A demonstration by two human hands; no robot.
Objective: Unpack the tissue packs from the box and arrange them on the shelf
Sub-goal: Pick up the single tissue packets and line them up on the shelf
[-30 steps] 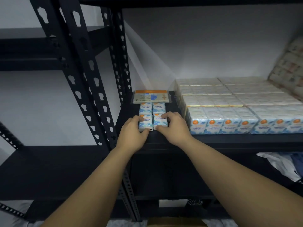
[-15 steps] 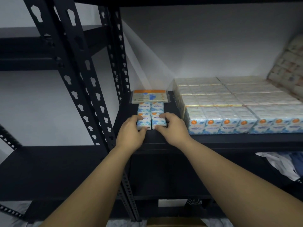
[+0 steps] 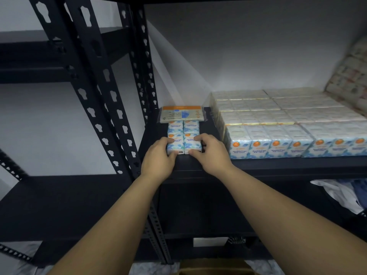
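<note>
Below my outstretched forearms, at the very bottom edge of the view, the top of a brown cardboard box (image 3: 213,267) peeks out in front of the lowest level of the rack. Up at the front edge of the black shelf (image 3: 278,165), near its left end, both of my hands meet on two small blue-and-white tissue packs (image 3: 183,144) that stand side by side and touch each other. My left hand (image 3: 158,157) curls around the left pack, fingers over its top and thumb against its front face at the bottom. My right hand (image 3: 210,153) does the same to the right pack, fingers hooked over the top and thumb pressed low on the front. Directly behind these two sits another pair of the same small packs (image 3: 183,126), touching them, and behind that pair a flat tissue packet with an orange strip (image 3: 182,114) lies toward the back left corner of the shelf. Just to the right of my right hand, a bare strip of shelf apart, a large block of wrapped mini tissue packs (image 3: 288,126) fills the shelf from its front edge to the back. At the far right, more bundled packs (image 3: 351,72) lean tilted by the wall. Slotted black uprights (image 3: 103,92) stand at the left.
</note>
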